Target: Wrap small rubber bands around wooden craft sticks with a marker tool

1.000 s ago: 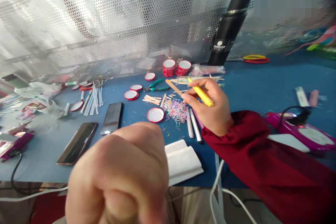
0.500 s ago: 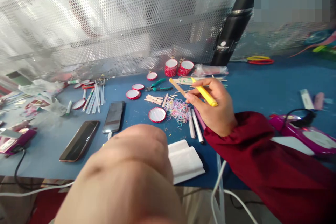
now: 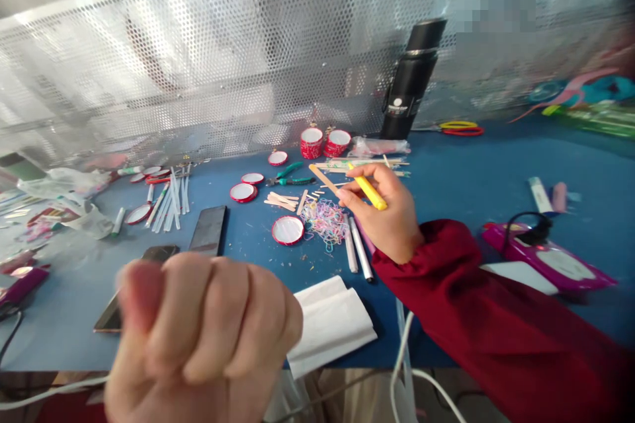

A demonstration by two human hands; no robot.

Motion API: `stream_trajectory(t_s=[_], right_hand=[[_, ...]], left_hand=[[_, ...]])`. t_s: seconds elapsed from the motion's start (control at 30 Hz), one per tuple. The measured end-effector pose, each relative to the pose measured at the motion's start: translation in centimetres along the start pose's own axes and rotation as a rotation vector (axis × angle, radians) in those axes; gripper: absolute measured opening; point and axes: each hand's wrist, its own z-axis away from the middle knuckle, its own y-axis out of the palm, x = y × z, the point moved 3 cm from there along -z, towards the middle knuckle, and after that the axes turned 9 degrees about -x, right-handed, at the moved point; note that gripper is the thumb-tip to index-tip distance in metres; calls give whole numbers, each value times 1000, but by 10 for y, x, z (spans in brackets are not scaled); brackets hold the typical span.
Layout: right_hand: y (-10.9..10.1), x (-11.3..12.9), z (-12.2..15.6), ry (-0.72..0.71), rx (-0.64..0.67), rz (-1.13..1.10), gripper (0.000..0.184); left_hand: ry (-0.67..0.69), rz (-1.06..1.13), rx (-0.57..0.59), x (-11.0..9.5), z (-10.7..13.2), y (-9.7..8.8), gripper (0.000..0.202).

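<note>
My left hand (image 3: 213, 324) is a closed fist close to the camera, slightly blurred, with nothing showing in it. It covers part of two phones on the table. Over the table's middle, my right hand (image 3: 389, 211), in a dark red sleeve, holds two things. A yellow marker (image 3: 368, 188) lies between its fingers, and a flat wooden craft stick (image 3: 323, 178) is pinched at one end, pointing away to the left. Below that hand are a heap of pastel rubber bands (image 3: 325, 219) and two white pens (image 3: 361, 248). A red-rimmed white lid (image 3: 288, 230) lies left of the heap.
Green-handled pliers (image 3: 292, 178), loose craft sticks (image 3: 282, 200) and small red tins (image 3: 311, 143) lie farther back. A black flask (image 3: 414, 79) stands by the perforated metal screen (image 3: 223, 53). Folded white paper (image 3: 332, 324) is near the front edge; a purple device (image 3: 550, 254) is right.
My left arm's raised, blurred shape has given way to a fist in front of the camera. The view has shifted slightly; my right hand keeps the marker and stick.
</note>
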Motion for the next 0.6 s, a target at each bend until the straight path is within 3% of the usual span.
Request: stream_trajectory(t_s=[0.07,0.13,0.23,0.37,0.6], right_hand=[[0,-1,0,1,-4,-6,27],[0,-1,0,-3,-6,-11,27],[0,0,1,-7,-6,-14,26],[1,1,1,-3,-8,-24,26],[0,1,0,3,-5,-14,27]], left_hand=[[-31,148,53,7,-18,2,50],[-159,179,38,22,-37,-2,49],[-231,214,-34,40,-60,-14,51],[-255,243,-61,50,-69,-20,50],[-222,323,-115,48,-81,-27,47]])
